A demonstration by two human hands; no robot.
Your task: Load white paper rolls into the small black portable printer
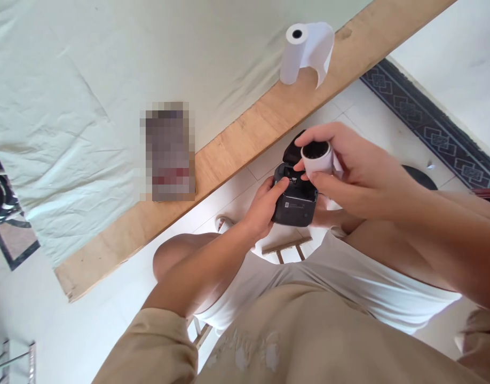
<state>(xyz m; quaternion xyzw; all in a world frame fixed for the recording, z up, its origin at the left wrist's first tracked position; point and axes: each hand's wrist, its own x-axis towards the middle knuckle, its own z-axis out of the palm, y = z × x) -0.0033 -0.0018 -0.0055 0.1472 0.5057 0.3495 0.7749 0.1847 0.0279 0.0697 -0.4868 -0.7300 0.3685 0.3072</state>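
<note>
My left hand (265,205) is closed around a small black receipt printer (297,210), held above my lap. Its lid (294,149) stands open, and my thumb lies at the edge of the paper compartment. Just over that compartment, my right hand (345,165) pinches a small white paper roll (317,162) between thumb and fingers. The roll has a wide dark centre, and a short loose end of paper (338,169) sticks out beside it. Part of the printer is hidden behind the right hand and the roll.
A larger paper roll (292,58) stands upright near the table's wooden edge (237,138), its loose sheet curling to the right. A blurred-out, phone-shaped object (170,154) lies farther left. Pale wrinkled sheeting (88,64) covers the tabletop. My thighs are below the printer.
</note>
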